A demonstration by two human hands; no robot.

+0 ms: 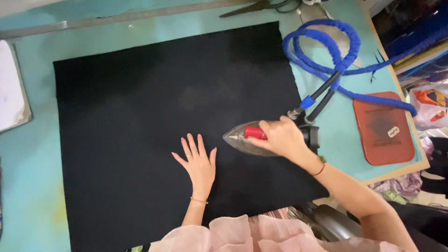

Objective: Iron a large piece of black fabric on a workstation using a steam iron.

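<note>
Right hand (281, 137) is wrapped tight around the red handle of the steam iron (247, 138), which sits sole-down on the black felt sheet (154, 102), near its right edge. Left hand (198, 161) lies flat, fingers spread, holding nothing, palm pressed on the felt just left of the iron's nose. The blue hose (326, 44) loops behind on the turquoise bench (37, 154), beside a rust-red iron rest pad (382, 128).

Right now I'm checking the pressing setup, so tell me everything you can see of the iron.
The steam iron has a pointed silver metal body and a red handle, gripped from above by the right hand. It lies flat on the black fabric, tip pointing left, near the fabric's right edge. Black tubes run from its rear into a blue-wrapped hose looped on the turquoise table.
</note>
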